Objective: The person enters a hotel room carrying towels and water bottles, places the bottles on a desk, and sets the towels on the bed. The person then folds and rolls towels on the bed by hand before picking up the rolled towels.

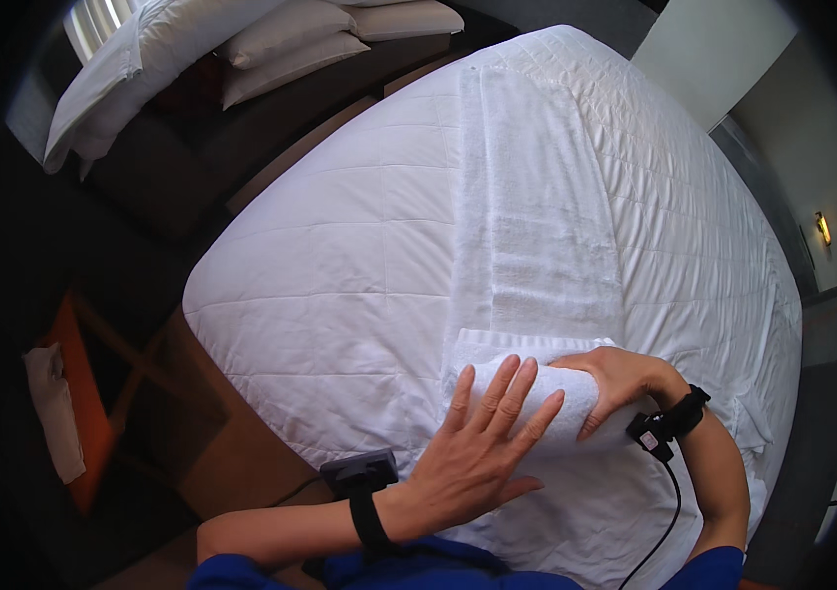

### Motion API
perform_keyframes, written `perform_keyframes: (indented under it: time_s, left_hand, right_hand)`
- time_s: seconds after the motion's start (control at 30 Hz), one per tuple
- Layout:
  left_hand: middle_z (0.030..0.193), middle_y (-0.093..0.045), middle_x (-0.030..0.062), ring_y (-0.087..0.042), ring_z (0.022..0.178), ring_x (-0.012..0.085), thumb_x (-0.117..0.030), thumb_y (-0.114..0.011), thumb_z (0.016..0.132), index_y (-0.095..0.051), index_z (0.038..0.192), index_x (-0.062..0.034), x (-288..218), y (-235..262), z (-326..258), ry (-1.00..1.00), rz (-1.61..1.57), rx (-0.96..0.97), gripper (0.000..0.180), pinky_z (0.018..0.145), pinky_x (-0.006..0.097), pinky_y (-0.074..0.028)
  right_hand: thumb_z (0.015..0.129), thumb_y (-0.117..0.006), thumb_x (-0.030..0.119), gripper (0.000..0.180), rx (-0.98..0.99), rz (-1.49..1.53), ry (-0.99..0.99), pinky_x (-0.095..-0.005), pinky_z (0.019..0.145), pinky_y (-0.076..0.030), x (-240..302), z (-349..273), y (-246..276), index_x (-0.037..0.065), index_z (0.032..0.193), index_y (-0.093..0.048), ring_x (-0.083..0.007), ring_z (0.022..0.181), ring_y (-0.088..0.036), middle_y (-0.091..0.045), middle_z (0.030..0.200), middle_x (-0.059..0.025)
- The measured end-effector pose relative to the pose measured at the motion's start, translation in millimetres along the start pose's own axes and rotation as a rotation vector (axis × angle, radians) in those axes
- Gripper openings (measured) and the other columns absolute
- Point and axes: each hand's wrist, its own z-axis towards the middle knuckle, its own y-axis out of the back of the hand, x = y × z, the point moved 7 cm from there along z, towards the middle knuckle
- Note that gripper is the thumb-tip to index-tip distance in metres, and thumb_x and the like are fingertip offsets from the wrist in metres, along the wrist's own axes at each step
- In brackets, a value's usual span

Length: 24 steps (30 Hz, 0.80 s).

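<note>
A long white towel [548, 202] lies lengthwise over the white bed cover, folded along its left side. Its near end is gathered into a thick roll or folded bundle [574, 395], with a ribbed band at its far edge; I cannot tell which. My left hand [467, 462] rests over the left part of this bundle, fingers stretched and spread. Around the bundle's right end curves my right hand [625, 379], thumb on the near side and fingers partly hidden at the far side.
Under the towel is a bed [340, 236] with a quilted white cover. Several white pillows [290, 34] and a bunched white duvet [133, 74] lie on a dark seat at the back left. An orange-edged wooden stand [89, 393] holding white cloth stands left. Straps and cables cross both my wrists.
</note>
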Motion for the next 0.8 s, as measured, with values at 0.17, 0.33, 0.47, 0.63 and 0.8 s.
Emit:
perform_keyframes:
  time_s: [0.17, 0.33, 0.47, 0.63, 0.8]
  left_hand:
    - [0.125, -0.043, 0.0269, -0.044, 0.117, 0.0364, -0.042, -0.073, 0.065, -0.034, 0.133, 0.0014, 39.6, -36.2, 39.4, 0.03, 0.135, 0.285, 0.09, 0.1, 0.042, -0.034]
    - [0.125, -0.048, 0.0219, -0.045, 0.118, 0.0313, -0.056, -0.065, 0.07, -0.04, 0.132, 0.0006, 86.1, -23.0, 95.2, 0.054, -0.021, 0.601, 0.087, 0.1, 0.041, -0.032]
    - [0.128, -0.044, 0.023, -0.039, 0.123, 0.0337, -0.058, -0.069, 0.065, -0.04, 0.133, -0.0017, 102.5, -25.5, 119.6, 0.234, -0.259, 0.58, 0.093, 0.102, 0.042, -0.029]
    - [0.128, -0.037, 0.0312, -0.033, 0.124, 0.0444, -0.047, -0.081, 0.052, -0.029, 0.137, -0.0018, 49.4, -28.6, 114.4, -0.103, 0.286, 0.16, 0.109, 0.098, 0.058, -0.029]
    - [0.129, -0.038, 0.0273, -0.036, 0.123, 0.0393, -0.039, -0.084, 0.048, -0.028, 0.137, -0.0056, 88.0, -31.3, 114.9, 0.043, 0.194, 0.221, 0.111, 0.102, 0.049, -0.028]
  right_hand:
    - [0.055, -0.082, 0.038, 0.069, -0.668, -0.505, 0.15, -0.0356, 0.095, -0.038, 34.8, -32.0, 26.5, 0.006, 0.111, -0.058, -0.0254, 0.103, -0.056, -0.062, 0.102, -0.0116]
    - [0.053, -0.082, 0.038, 0.092, -0.985, -0.725, -0.059, -0.0586, 0.105, -0.016, 47.1, -36.1, -18.2, 0.013, 0.13, -0.039, -0.03, 0.123, -0.036, -0.039, 0.129, -0.0102]
    - [0.047, -0.084, 0.038, 0.102, -0.936, -0.613, -0.08, -0.0557, 0.107, -0.016, 27.6, -24.4, 25.6, 0.013, 0.133, -0.034, -0.0304, 0.125, -0.034, -0.038, 0.132, -0.0087]
    - [0.051, -0.083, 0.041, 0.097, -0.854, -0.478, 0.001, -0.052, 0.106, -0.02, 8.1, -11.2, 49.5, 0.011, 0.131, -0.038, -0.0303, 0.126, -0.034, -0.036, 0.133, -0.0096]
    - [0.068, -0.074, 0.033, 0.071, -1.185, -0.534, -0.047, -0.0527, 0.104, -0.023, 11.7, -50.8, -23.1, 0.01, 0.127, -0.043, -0.0309, 0.128, -0.032, -0.034, 0.135, -0.0125]
